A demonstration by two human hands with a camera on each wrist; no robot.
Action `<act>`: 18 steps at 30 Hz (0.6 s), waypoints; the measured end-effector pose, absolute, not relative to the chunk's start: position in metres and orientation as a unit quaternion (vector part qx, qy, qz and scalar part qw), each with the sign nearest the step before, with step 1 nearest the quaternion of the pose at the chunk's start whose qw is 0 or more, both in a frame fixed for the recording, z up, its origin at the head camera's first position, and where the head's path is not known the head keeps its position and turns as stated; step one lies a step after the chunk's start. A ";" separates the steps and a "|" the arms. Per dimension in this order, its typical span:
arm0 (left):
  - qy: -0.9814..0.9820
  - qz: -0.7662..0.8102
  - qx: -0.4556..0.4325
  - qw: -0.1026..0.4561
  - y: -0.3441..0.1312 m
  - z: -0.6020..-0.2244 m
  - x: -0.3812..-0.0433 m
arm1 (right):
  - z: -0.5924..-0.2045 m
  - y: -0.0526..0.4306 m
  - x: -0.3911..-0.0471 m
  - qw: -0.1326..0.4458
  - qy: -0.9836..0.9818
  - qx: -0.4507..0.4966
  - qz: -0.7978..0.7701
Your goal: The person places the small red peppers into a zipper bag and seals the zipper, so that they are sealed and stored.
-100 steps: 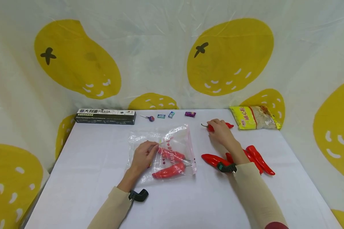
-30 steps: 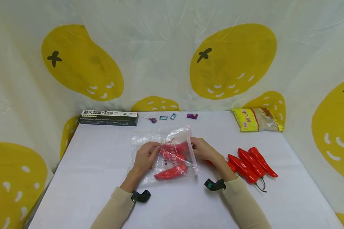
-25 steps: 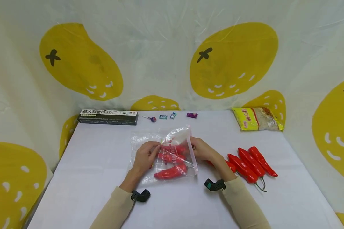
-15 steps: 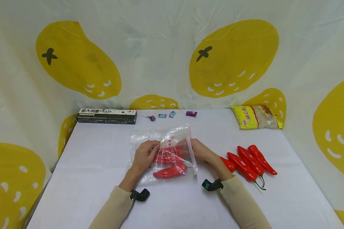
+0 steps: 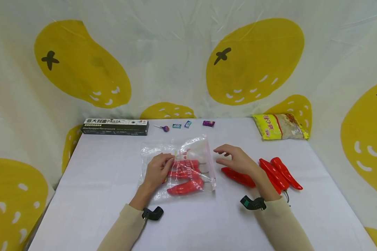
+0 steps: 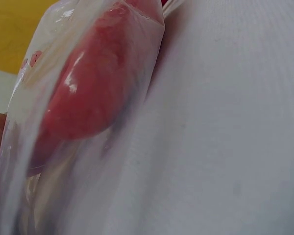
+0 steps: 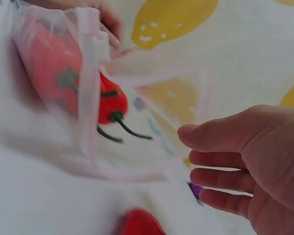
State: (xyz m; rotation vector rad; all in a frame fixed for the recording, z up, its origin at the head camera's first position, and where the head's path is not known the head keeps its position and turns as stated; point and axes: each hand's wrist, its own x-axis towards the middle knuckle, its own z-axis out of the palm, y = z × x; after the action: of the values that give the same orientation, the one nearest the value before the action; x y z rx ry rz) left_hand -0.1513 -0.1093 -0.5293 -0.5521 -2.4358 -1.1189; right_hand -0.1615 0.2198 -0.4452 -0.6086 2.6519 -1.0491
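A clear zip bag (image 5: 157, 147) with pink print lies on the table, its pink-edged mouth facing right. Inside it are three red chili peppers (image 5: 185, 187) side by side; their green stems (image 7: 132, 131) show through the parted mouth in the right wrist view. My left hand (image 5: 157, 169) pinches the bag's upper film near the middle. Just outside the mouth, my right hand (image 5: 235, 159) holds nothing, its fingers spread and slightly bent. A loose chili pepper (image 5: 237, 176) lies under the right hand, and several more chili peppers (image 5: 285, 172) lie to its right, partly hidden by the forearm.
Along the back edge stand a black pasta box (image 5: 115, 127) at left and a yellow bag of dry pasta (image 5: 281, 127) at right. Between them lie a lollipop (image 5: 165, 128), two small blue-green candies (image 5: 177, 126) and a purple candy (image 5: 208, 123). A patterned curtain (image 5: 169, 69) hangs behind.
My right hand carried a chili pepper from the back right into the bag, let it go and drew back out to the right. The left hand kept its hold on the film.
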 end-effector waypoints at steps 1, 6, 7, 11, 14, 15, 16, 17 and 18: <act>-0.871 -0.401 -0.199 0.202 -0.109 -0.529 -0.151 | -0.442 0.227 -0.158 0.111 0.909 -0.196 -0.351; -0.869 -0.399 -0.203 0.210 -0.109 -0.529 -0.152 | -0.435 0.259 -0.138 0.107 0.927 -0.150 -0.327; -0.869 -0.399 -0.203 0.210 -0.109 -0.529 -0.152 | -0.434 0.264 -0.134 0.107 0.929 -0.144 -0.323; -0.871 -0.399 -0.198 0.208 -0.109 -0.530 -0.151 | -0.435 0.282 -0.117 0.105 0.940 -0.121 -0.300; -0.871 -0.401 -0.195 0.207 -0.109 -0.530 -0.151 | -0.437 0.291 -0.105 0.097 0.951 -0.117 -0.269; -0.871 -0.401 -0.194 0.208 -0.109 -0.529 -0.151 | -0.439 0.293 -0.101 0.096 0.954 -0.119 -0.260; -0.870 -0.402 -0.194 0.208 -0.109 -0.529 -0.150 | -0.440 0.295 -0.097 0.096 0.957 -0.118 -0.249; -0.870 -0.401 -0.194 0.209 -0.108 -0.529 -0.150 | -0.441 0.295 -0.094 0.097 0.959 -0.115 -0.238; -0.871 -0.401 -0.194 0.210 -0.108 -0.529 -0.150 | -0.442 0.295 -0.091 0.101 0.962 -0.113 -0.228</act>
State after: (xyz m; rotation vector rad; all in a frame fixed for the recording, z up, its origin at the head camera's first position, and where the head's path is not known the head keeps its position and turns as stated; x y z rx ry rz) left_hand -0.1500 -0.1080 -0.5293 -0.5386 -2.4204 -1.1141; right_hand -0.0908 0.2950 -0.4417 -0.3331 2.8417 -0.6740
